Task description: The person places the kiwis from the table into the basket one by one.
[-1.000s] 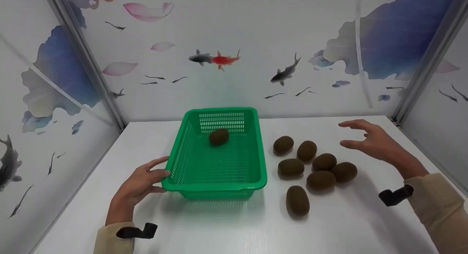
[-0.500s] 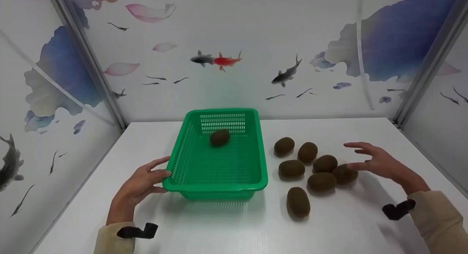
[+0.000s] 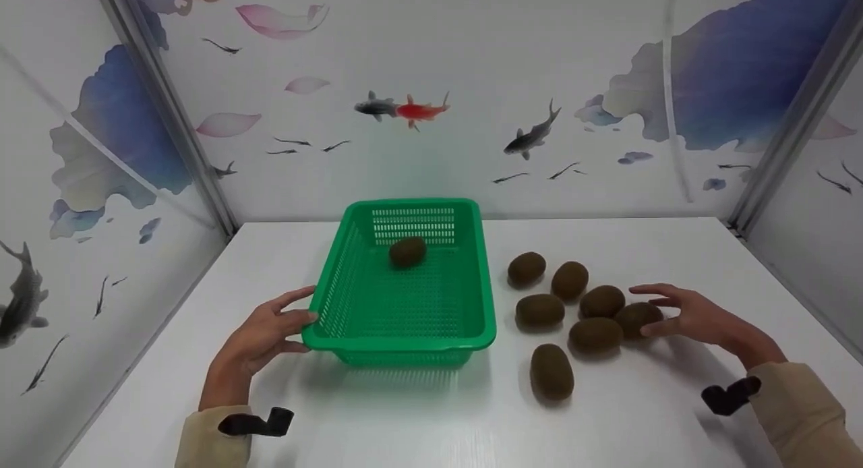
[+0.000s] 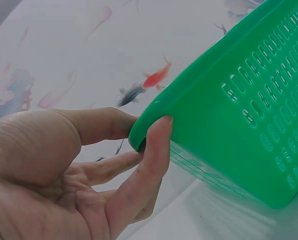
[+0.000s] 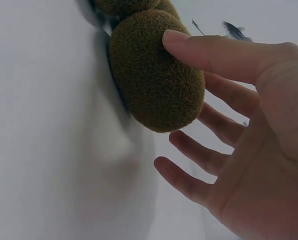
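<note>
The right hand (image 3: pixel 701 322) is lowering, fingers (image 5: pixel 224 124) wide, thumb (image 5: pixel 216 52) touching an oval brown kiwi (image 5: pixel 151 90). Left hand (image 3: pixel 259 334), pinching, is likely steadying a green plastic basket (image 3: pixel 398 344).

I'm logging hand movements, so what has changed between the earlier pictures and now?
The bare right hand came down to the rightmost oval, fuzzy brown kiwi and now spans it; whether it grips is unclear. The left hand stays pinching the rim of the rectangular green plastic basket, and the other kiwis lie as before.
</note>
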Motion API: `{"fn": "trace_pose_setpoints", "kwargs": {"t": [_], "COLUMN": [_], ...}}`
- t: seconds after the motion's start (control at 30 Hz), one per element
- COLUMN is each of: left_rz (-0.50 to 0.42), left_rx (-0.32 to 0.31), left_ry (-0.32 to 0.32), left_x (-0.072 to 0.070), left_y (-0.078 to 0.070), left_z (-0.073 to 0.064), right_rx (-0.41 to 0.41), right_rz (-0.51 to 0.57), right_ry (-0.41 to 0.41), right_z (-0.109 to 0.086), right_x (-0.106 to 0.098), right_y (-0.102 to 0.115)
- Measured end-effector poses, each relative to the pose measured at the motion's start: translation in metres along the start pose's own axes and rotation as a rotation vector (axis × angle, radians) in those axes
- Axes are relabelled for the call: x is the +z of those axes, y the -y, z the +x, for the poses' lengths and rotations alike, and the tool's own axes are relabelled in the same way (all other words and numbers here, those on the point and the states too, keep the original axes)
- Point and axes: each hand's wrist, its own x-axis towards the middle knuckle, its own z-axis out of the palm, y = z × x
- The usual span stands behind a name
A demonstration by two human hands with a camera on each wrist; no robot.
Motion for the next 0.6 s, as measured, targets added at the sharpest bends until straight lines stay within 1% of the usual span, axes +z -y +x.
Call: {"fn": "trace_pose_setpoints", "kwargs": {"t": [0.17, 0.27, 0.37, 0.6], "left_rz": [0.003, 0.0, 0.002, 0.001], "left_rx": [0.02, 0.033, 0.037, 0.012], "left_ry": [0.022, 0.037, 0.043, 0.012], "left_x": [-0.0013, -0.002, -0.0012, 0.0001], "left_y": [0.0005, 0.0004, 0.0001, 0.0007], "left_z": [0.0, -0.0001, 0.0001, 0.0013], "right_rx": [-0.004, -0.009, 0.006, 0.043], "right_rz": [0.025, 0.015, -0.007, 0.002], "right_ry": [0.049, 0.059, 0.059, 0.05], "right_z": [0.001, 0.0008, 0.0004, -0.0005], "right_x": [0.002, 0.0026, 0.0028, 0.0023], "right_y": [-0.0022, -0.003, -0.0041, -0.006]}}
